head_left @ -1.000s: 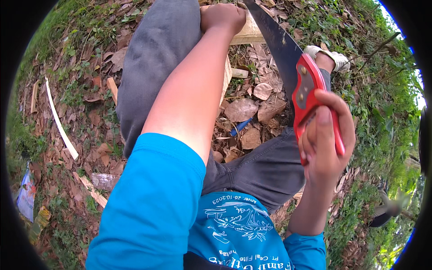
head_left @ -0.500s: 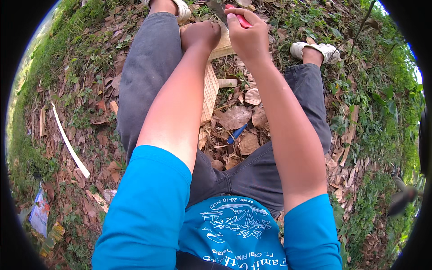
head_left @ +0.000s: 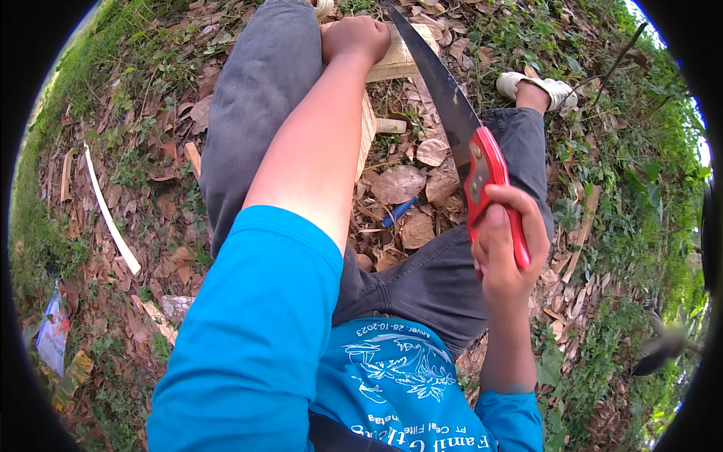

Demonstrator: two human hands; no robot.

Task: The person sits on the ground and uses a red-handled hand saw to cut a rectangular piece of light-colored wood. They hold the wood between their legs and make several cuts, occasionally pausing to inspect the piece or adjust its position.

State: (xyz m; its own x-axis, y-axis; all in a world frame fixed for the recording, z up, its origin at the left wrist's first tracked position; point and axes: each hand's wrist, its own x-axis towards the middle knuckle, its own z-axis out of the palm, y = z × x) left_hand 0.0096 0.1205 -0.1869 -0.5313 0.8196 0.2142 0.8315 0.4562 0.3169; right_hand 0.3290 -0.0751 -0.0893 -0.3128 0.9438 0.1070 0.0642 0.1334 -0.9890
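Note:
My right hand point(head_left: 516, 245) is wrapped round the red handle of a curved hand saw point(head_left: 444, 94). Its dark blade points up and away to the left, and its tip is beside the far end of a pale wooden block point(head_left: 395, 59). Closed into a fist, my left hand point(head_left: 358, 39) grips that block between my lower legs; its fingertips are hidden. Another pale board point(head_left: 367, 132) slants below the block, partly covered by my left forearm.
Dry leaves and low plants cover the ground. A blue tube-like object point(head_left: 398, 212) and a short wooden peg point(head_left: 391, 126) lie between my legs. On the left are a long pale strip point(head_left: 109, 207) and a plastic bag point(head_left: 53, 331); a thin branch point(head_left: 614, 68) rises at right.
My right hand has drawn the saw back toward me and to the right, bringing the whole blade into view away from the block. My left hand stays on the wood.

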